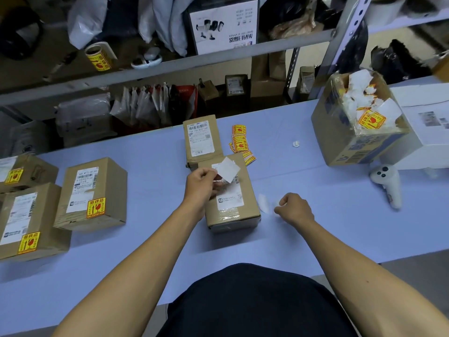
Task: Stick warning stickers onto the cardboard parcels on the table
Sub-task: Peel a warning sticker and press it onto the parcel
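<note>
Sticker held over the middle parcel.

My left hand (201,182) pinches a sticker (227,169), seemingly half-peeled, right above the parcel (230,203) on the desk (315,215); my right hand (295,207), fisted, rests just right of it.

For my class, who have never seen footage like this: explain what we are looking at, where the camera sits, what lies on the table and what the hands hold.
The single picture comes from a camera on a person's head, looking down at their own bare arms. The left hand pinches a sticker whose white back faces us, above a cardboard parcel. The right hand is closed in a fist; whether it holds anything cannot be told. On the blue table lie loose yellow warning stickers, a second unlabelled parcel, three labelled parcels at left and an open box of paper scraps.
</note>
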{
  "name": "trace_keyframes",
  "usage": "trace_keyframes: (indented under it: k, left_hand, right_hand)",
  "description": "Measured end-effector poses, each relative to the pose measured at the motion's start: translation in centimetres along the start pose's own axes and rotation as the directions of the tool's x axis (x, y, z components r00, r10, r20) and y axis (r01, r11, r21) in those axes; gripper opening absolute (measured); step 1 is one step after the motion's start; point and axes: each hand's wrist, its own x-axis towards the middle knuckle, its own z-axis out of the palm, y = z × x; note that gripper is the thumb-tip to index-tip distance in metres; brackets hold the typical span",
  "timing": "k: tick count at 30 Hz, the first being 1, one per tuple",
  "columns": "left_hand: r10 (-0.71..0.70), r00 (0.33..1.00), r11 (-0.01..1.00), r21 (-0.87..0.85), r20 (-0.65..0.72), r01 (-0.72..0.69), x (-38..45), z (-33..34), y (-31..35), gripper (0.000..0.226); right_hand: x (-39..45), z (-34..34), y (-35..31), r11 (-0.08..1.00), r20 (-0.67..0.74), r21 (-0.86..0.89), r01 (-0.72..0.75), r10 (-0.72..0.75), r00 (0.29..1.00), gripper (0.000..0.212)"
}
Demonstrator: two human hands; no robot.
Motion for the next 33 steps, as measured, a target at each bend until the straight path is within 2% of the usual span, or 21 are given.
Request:
trace_keyframes:
  k: [3,6,8,10,11,14,17,19,20,22,24,25,27,28,30,33]
  left_hand:
    - [-0.040,0.998,0.999,0.005,0.044,0.040,0.2,0.2,0.0,0.014]
    - [-0.155,0.980,0.987,-0.009,0.127,0.158,0.4,0.4,0.0,0.012]
    - [-0.226,0.965,0.972,-0.026,0.132,0.232,0.6,0.6,-0.2,0.012]
    - [-0.277,0.953,0.956,-0.062,0.125,0.286,0.8,0.8,-0.3,0.011]
    - [-0.296,0.946,0.947,-0.088,0.129,0.308,0.8,0.9,-0.3,0.011]
    - [-0.333,0.930,0.924,-0.143,0.154,0.355,0.7,0.9,-0.3,0.009]
    - [-0.346,0.922,0.901,-0.211,0.177,0.379,0.5,0.9,-0.2,0.007]
    - [-0.360,0.910,0.871,-0.276,0.207,0.407,0.4,0.7,-0.2,0.005]
    - [-0.365,0.903,0.846,-0.324,0.226,0.423,0.4,0.6,-0.2,0.007]
    - [-0.359,0.901,0.793,-0.429,0.245,0.433,0.5,0.5,-0.2,0.011]
    - [-0.351,0.911,0.783,-0.466,0.217,0.413,0.4,0.7,0.0,0.012]
    - [-0.345,0.923,0.817,-0.429,0.173,0.386,0.4,0.8,-0.1,0.014]
    - [-0.290,0.954,0.917,-0.263,0.080,0.301,0.5,1.0,-0.2,0.018]
    - [-0.249,0.966,0.950,-0.174,0.072,0.258,0.5,1.0,-0.3,0.018]
    - [-0.194,0.971,0.978,-0.055,0.140,0.203,0.3,0.9,-0.3,0.014]
    - [-0.171,0.957,0.985,0.018,0.236,0.171,-0.1,0.7,-0.3,0.006]
  right_hand:
    - [-0.1,-0.3,-0.3,0.999,-0.007,-0.038,0.028,-0.028,1.000,0.027]
    - [-0.7,-0.3,-2.0,0.978,-0.101,0.005,0.208,-0.207,0.973,0.045]
    - [-1.5,-0.3,-3.5,0.893,-0.187,0.013,0.450,-0.440,0.878,0.054]
    - [-2.4,-0.2,-5.2,0.739,-0.215,-0.091,0.668,-0.669,0.711,0.055]
    - [-2.6,-0.2,-5.9,0.663,-0.207,-0.171,0.729,-0.748,0.631,0.052]
    - [-2.8,0.4,-7.5,0.510,-0.199,-0.344,0.788,-0.860,0.470,0.027]
    - [-2.7,0.8,-7.9,0.472,-0.256,-0.392,0.790,-0.880,0.400,0.007]
    - [-2.6,0.9,-7.8,0.507,-0.282,-0.338,0.793,-0.858,0.428,0.005]
    - [-2.6,0.9,-7.8,0.556,-0.290,-0.267,0.787,-0.826,0.484,0.003]
    - [-2.8,0.9,-8.3,0.698,-0.246,0.019,0.716,-0.691,0.680,0.003]
    - [-3.0,0.3,-9.3,0.789,-0.082,0.384,0.480,-0.488,0.869,0.009]
    - [-3.0,0.0,-9.6,0.794,0.027,0.514,0.325,-0.393,0.919,0.012]
    - [-3.2,-1.0,-9.9,0.788,0.230,0.612,0.067,-0.259,0.938,0.011]
    - [-3.2,-1.4,-9.8,0.793,0.291,0.610,-0.003,-0.221,0.931,0.009]
    - [-3.0,-1.8,-9.7,0.787,0.350,0.612,-0.073,-0.187,0.918,0.007]
    - [-2.8,-1.9,-9.8,0.769,0.380,0.628,-0.121,-0.167,0.910,0.005]
